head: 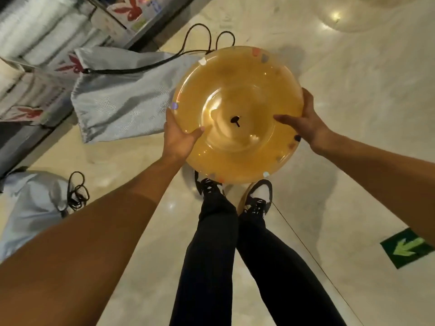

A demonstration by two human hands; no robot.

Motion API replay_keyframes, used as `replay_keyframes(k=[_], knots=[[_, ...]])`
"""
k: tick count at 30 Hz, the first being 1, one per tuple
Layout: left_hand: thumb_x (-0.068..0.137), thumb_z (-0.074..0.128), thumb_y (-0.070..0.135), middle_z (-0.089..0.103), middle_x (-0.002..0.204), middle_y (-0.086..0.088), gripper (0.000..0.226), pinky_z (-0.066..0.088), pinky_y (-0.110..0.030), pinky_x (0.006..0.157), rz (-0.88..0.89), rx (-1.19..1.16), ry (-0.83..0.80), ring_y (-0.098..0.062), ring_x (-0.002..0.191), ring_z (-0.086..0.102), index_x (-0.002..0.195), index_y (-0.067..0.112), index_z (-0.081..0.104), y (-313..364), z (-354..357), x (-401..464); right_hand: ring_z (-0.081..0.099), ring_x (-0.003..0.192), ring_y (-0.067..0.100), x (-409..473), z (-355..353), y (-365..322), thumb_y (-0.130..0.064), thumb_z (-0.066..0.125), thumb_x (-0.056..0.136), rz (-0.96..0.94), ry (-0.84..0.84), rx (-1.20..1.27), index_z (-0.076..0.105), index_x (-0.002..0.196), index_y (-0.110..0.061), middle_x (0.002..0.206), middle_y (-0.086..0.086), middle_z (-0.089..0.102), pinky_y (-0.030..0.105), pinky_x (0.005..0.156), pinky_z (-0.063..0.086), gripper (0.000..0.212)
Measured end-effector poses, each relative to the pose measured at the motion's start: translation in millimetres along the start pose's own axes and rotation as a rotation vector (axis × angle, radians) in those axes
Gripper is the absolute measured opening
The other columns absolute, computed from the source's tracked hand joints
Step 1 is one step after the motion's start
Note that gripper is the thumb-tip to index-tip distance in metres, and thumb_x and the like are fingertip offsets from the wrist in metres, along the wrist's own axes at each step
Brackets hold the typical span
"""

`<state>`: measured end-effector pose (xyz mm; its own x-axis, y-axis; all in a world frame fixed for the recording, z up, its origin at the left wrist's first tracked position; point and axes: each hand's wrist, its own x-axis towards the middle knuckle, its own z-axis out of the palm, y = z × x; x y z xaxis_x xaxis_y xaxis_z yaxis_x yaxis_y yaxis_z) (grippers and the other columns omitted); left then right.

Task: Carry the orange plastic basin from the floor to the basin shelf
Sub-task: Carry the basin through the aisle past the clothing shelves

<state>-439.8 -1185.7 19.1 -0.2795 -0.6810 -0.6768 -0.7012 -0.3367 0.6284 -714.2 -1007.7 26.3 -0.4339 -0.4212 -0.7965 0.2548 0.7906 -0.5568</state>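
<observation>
A round, translucent orange plastic basin (pixel 237 114) fills the centre of the frame, held clear of the glossy pale marble floor (pixel 353 102) above the person's black-and-white sneakers (pixel 257 198). Its wide smooth rim carries small pastel marks, and a dark spot sits at the middle of its shallow bowl. The left hand (pixel 181 137) clasps the rim at the lower left, thumb laid over the top surface, its grip closed on the basin. The right hand (pixel 306 121) clasps the right edge, thumb stretched inward across the plastic, its grip likewise closed on it. At the left of the frame lies a crumpled silver-grey woven drawstring bag (pixel 122 95) with black cords, beside shelving with wrapped white packages. A green arrow floor sticker (pixel 404 248) shows at the lower right.
</observation>
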Motion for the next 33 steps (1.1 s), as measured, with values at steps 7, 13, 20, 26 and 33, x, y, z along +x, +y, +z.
replay_keyframes(k=[7,13,20,26,33], knots=[[0.081,0.089,0.043,0.042,0.152,-0.008,0.105,0.042,-0.043,0.117,0.04,0.054,0.03,-0.027,0.142,0.046,0.162,0.026,0.024,-24.6,25.1,33.0,0.047,0.139,0.032,29.7,16.2,44.3,-0.039,0.09,0.077,0.016,0.034,0.028,0.008,0.164,-0.035,0.157,0.001,0.037,0.055,0.106,0.054,0.12],[0.079,0.089,0.047,0.046,0.152,-0.001,0.109,0.05,-0.039,0.11,0.076,0.042,0.026,-0.02,0.137,0.05,0.163,0.029,0.023,-35.4,21.9,38.7,0.046,0.137,0.03,34.3,20.5,53.8,-0.032,0.086,0.085,-0.052,0.051,0.024,0.012,0.162,-0.033,0.151,-0.003,0.037,0.046,0.102,0.054,0.106],[0.087,0.088,0.028,0.054,0.133,0.013,0.087,0.051,-0.044,0.111,0.06,-0.007,-0.008,-0.017,0.125,0.058,0.155,0.032,0.033,18.0,0.0,-0.4,0.052,0.131,0.032,-20.2,2.1,11.0,-0.031,0.085,0.081,-0.017,0.076,0.083,0.022,0.16,-0.029,0.146,0.001,0.045,0.058,0.103,0.055,0.101],[0.089,0.085,0.03,0.047,0.146,0.01,0.087,0.045,-0.043,0.112,0.083,0.018,-0.069,-0.015,0.129,0.049,0.155,0.041,0.029,139.4,-45.8,-83.4,0.052,0.132,0.029,-135.6,-53.4,-74.9,-0.02,0.084,0.088,-0.013,0.149,0.157,0.023,0.16,-0.026,0.143,-0.001,0.045,0.047,0.098,0.056,0.094],[0.087,0.086,0.029,0.053,0.152,0.005,0.091,0.048,-0.047,0.114,0.203,0.01,-0.189,-0.018,0.138,0.054,0.161,0.031,0.033,324.9,-88.0,-176.1,0.05,0.128,0.026,-263.9,-143.2,-190.3,-0.027,0.079,0.092,-0.032,0.216,0.264,0.022,0.161,-0.03,0.147,-0.002,0.042,0.024,0.076,0.05,0.09]])
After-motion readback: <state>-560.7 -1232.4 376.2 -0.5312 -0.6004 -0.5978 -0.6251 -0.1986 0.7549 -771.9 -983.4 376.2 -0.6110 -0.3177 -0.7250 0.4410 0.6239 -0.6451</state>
